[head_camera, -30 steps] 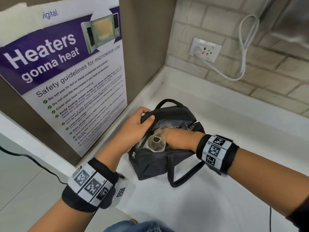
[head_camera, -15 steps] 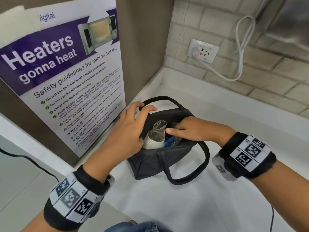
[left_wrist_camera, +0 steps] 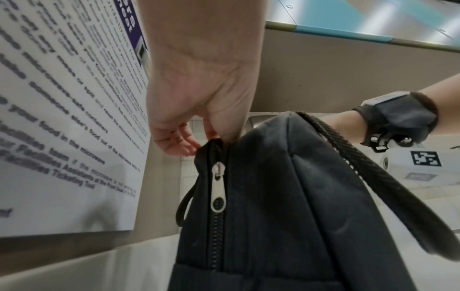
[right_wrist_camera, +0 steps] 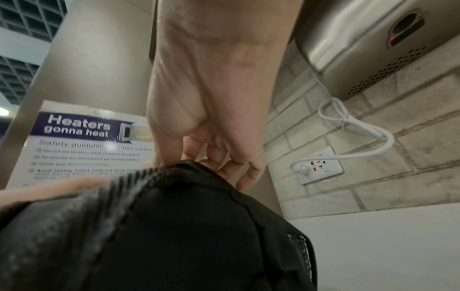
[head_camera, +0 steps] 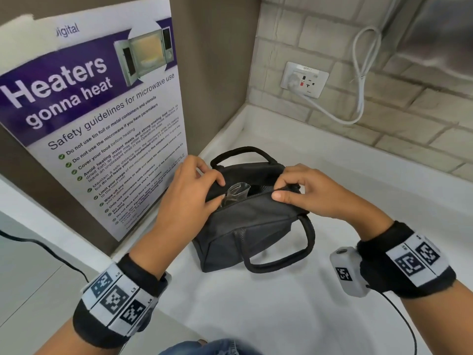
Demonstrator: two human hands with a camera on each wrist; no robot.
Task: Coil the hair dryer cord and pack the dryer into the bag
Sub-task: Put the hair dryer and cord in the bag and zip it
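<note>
On the white counter (head_camera: 256, 316), near the corner below the microwave poster (head_camera: 97, 119), stands the dark bag (head_camera: 250, 226), upright with its top zip partly open. Dryer (head_camera: 234, 192): only a pale, translucent nozzle end shows in the gap at the left of the opening; the body sits inside the bag. Cord: not visible in any view, so whether it is coiled cannot be confirmed; presumably it is inside with the dryer.

Left hand (head_camera: 189, 190): thumb and fingers pinch the bag's fabric rim at the left end of the opening, beside the nozzle. The left wrist view shows a metal zip pull (left_wrist_camera: 218, 189) hanging lower on that end, untouched.

Right hand (head_camera: 304, 193): fingertips pinch the zip line at the right side of the opening, apparently on a slider, though the slider itself is hidden.

Assessment: packing appears essentially complete. Remaining work, as judged, is seating the nozzle below the rim and drawing the zip shut. Both handles (head_camera: 281, 262) lie free.
</note>
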